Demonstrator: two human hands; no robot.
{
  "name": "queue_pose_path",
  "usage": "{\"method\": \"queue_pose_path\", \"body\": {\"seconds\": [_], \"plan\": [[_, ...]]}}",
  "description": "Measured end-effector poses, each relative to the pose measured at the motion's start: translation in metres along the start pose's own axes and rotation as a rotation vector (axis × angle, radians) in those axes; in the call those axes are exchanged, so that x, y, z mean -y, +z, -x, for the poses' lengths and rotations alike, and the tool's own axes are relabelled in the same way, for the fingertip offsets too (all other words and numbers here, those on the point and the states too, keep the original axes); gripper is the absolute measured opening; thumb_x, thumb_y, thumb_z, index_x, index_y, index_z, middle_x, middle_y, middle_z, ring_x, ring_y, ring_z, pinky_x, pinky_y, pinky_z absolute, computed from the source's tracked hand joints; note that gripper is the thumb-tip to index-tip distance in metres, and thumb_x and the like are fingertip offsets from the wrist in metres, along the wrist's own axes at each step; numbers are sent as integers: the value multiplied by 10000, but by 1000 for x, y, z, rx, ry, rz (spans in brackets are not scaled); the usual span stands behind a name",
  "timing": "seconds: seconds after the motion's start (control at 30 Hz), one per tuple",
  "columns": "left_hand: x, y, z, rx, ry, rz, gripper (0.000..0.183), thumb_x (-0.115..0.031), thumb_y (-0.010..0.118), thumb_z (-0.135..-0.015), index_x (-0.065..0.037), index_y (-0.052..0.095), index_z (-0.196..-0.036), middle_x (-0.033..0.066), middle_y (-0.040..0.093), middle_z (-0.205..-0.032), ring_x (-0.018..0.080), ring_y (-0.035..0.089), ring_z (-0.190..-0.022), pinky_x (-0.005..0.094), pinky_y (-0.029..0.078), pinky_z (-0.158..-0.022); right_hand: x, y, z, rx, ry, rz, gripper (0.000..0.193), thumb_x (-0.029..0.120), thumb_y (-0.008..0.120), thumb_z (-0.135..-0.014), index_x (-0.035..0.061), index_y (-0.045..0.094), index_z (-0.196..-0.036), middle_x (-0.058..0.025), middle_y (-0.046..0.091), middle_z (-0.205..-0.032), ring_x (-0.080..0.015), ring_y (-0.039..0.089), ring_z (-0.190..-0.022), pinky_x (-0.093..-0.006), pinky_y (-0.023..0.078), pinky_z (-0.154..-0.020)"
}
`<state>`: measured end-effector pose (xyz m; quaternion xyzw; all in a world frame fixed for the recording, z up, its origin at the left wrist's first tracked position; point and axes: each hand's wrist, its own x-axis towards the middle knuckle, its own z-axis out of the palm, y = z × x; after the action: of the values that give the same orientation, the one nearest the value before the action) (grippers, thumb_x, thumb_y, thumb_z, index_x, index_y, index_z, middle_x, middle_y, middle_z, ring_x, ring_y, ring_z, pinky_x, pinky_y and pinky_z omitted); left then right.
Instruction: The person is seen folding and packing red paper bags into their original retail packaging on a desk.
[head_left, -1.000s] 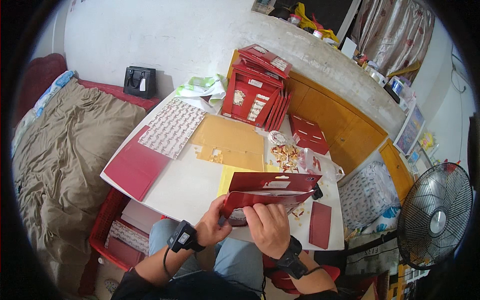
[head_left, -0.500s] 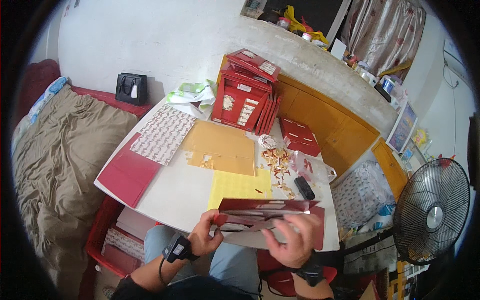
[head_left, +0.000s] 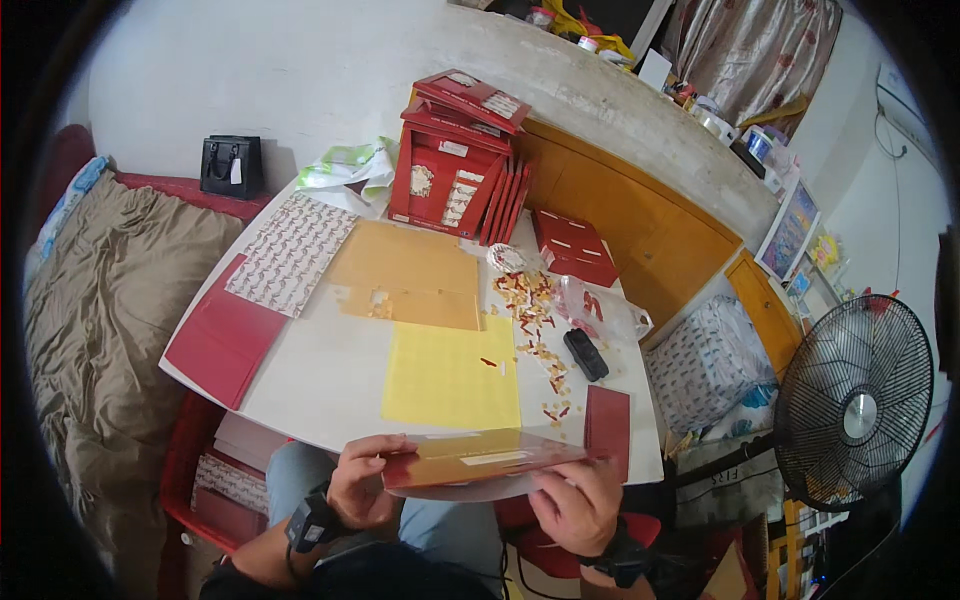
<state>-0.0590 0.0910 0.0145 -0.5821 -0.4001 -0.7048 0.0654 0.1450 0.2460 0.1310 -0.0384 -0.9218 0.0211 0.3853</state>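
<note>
A flat dark red cardboard package [head_left: 470, 456] with a pale label is held between my hands above the table's near edge. My left hand [head_left: 362, 482] is closed on its left end, and my right hand [head_left: 580, 503] pinches the right end. The package's shiny face tilts away from me, with a greyish edge showing below. Just beyond it lies a yellow sheet [head_left: 440, 375], bearing a small dark red strip. Another dark red card [head_left: 607, 425] lies to the right, partly behind my right hand.
A black oblong object [head_left: 585, 354] lies near scattered red and tan scraps [head_left: 530, 302] and a clear plastic bag [head_left: 605, 308]. Tan sheets [head_left: 410, 270], patterned paper [head_left: 292, 250] and red sheets [head_left: 225, 335] cover the left. Red boxes [head_left: 445, 185] are stacked behind. A fan [head_left: 855, 405] stands right.
The package has gone from standing open-edged toward me to tilted flatter, its face showing. My right hand has moved from spread fingers to a pinch on its right end. The view has shifted.
</note>
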Motion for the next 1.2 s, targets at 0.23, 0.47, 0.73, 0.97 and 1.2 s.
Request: {"method": "queue_pose_path", "body": {"seconds": [0.23,0.47,0.73,0.97,1.2], "plan": [[-2,-9,-2,101,19,39,590,175,515,-771,-95,412,-1285,251,569,-1176,376,616,-1079,539,450,-984,17,8,-4,116,-161,25,278,63,638,-802,16,687,-1071,-117,660,-1068,-259,655,-950,-388,521,-809],[6,-18,8,180,-2,35,583,-298,669,-903,-98,363,-1357,241,586,-1181,359,594,-1103,530,413,-1003,25,9,-9,185,-174,1,265,77,623,-817,9,692,-1064,-126,671,-1033,-277,651,-933,-394,522,-826],[6,-15,5,128,-60,154,572,-254,654,-900,-80,356,-1356,241,584,-1173,352,602,-1076,505,423,-995,24,15,-11,165,-190,17,265,65,626,-808,-2,689,-1057,-122,646,-1058,-297,649,-944,-391,534,-797],[1,-15,3,-44,-348,237,538,-278,560,-941,-24,343,-1362,200,510,-1288,299,466,-1264,440,325,-1090,20,13,-19,167,-202,6,248,51,641,-790,-8,696,-1024,-121,653,-1027,-281,657,-923,-368,543,-757],[7,-19,29,-691,-1016,652,524,-362,511,-982,-57,365,-1382,138,445,-1366,276,421,-1291,420,308,-1108,25,15,-13,84,-165,-39,218,37,648,-795,-19,703,-999,-126,664,-990,-272,666,-889,-349,547,-729]]}}
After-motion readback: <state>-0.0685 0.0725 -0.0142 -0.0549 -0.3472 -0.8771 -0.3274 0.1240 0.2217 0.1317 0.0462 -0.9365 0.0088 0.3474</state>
